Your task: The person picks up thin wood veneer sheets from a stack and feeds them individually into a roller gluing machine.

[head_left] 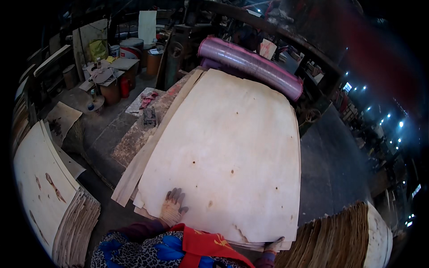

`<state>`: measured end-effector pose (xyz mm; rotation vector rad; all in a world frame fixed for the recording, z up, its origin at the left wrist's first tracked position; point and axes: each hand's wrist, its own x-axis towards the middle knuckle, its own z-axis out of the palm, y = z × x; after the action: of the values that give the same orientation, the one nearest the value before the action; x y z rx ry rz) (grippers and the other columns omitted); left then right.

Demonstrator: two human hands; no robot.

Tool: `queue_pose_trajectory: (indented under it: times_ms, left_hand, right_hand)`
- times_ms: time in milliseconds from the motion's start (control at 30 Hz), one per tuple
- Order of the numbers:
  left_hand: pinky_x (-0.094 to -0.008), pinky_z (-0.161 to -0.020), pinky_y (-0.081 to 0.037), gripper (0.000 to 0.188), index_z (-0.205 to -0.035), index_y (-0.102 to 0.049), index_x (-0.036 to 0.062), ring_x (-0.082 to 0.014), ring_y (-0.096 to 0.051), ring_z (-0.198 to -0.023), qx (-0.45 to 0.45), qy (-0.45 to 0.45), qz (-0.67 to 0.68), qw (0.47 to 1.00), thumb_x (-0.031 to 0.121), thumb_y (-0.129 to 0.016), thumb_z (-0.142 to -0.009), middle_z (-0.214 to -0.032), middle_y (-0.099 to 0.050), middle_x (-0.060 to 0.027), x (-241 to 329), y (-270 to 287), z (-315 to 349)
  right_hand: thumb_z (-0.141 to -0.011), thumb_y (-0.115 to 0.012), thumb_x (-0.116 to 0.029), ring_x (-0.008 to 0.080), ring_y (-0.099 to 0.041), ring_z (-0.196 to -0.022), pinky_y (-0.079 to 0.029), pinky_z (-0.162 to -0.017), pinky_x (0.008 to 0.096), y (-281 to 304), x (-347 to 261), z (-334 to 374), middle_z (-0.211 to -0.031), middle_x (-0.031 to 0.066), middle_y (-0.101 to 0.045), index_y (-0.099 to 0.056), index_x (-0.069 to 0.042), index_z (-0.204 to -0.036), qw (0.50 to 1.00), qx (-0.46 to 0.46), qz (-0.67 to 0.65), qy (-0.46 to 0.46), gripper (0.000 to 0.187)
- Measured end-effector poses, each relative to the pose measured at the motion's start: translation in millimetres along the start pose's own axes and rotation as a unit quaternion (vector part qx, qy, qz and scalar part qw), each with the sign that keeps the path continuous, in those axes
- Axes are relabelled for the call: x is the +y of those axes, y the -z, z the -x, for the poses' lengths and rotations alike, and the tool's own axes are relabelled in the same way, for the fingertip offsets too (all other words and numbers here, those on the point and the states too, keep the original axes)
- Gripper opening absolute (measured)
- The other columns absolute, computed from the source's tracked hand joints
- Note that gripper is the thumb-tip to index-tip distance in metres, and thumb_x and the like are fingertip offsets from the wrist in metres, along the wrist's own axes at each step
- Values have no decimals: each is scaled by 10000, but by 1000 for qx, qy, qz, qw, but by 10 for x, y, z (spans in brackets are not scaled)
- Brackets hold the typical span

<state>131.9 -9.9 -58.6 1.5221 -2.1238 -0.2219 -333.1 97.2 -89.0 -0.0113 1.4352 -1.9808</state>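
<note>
"Where are my hands resting?"

"My left hand point(173, 209) is lying palm-down on the wood sheet point(223, 147) at lower centre-left, fingers slightly apart, gripping nothing. My right hand point(274, 245) is touching its near corner at bottom right; I can't tell whether it's pinching."

"How should I be handling it?"

"I'd be spreading pressure through a flat palm; thin wood is probably splitting easily."

"Textures?"

"The sheet is filling the centre, pale, smooth, knot-dotted. A glossy pink-purple roll point(250, 64) is lying beyond it, upper centre; a rough-edged stack point(76, 228) is standing lower left."
</note>
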Motion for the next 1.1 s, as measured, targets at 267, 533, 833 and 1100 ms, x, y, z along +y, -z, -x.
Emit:
queue_pose_trajectory:
  times_ms: [267,533,833,1100]
  left_hand:
    - [-450,-1022,-170,584,-1194,-363,1,-334,-228,-1225,5,0,19,1000,277,-580,-728,-1295,-289,-175,53,69,-45]
    - [-452,-1015,-186,570,-1190,-381,4,-335,-244,-1219,5,8,17,1000,277,-582,-730,-1295,-302,-180,57,71,-54]
    - [-463,-1000,-216,562,-1164,-401,-5,-350,-280,-1198,16,12,24,1000,252,-597,-704,-1270,-335,-190,98,108,-87]
    - [-467,-991,-233,554,-1140,-412,-4,-353,-288,-1192,36,4,17,999,238,-607,-682,-1262,-341,-191,92,71,-82]
  right_hand:
    - [-832,-346,-559,261,-340,-1171,-255,-994,413,237,137,-192,-1334,80,-313,-288,-116,-1315,995,2,69,71,657]
    - [-855,-346,-515,259,-360,-1149,-293,-976,412,-98,-36,82,-1299,89,-344,-313,-83,-1287,999,45,-6,-6,612]
    - [-821,-391,-531,262,-350,-1163,-276,-983,420,-173,-47,110,-1302,97,-349,-323,-95,-1291,998,55,-16,-22,644]
    - [-803,-441,-521,263,-370,-1145,-288,-963,447,-85,-27,76,-1276,94,-387,-349,-101,-1279,998,57,11,2,641]
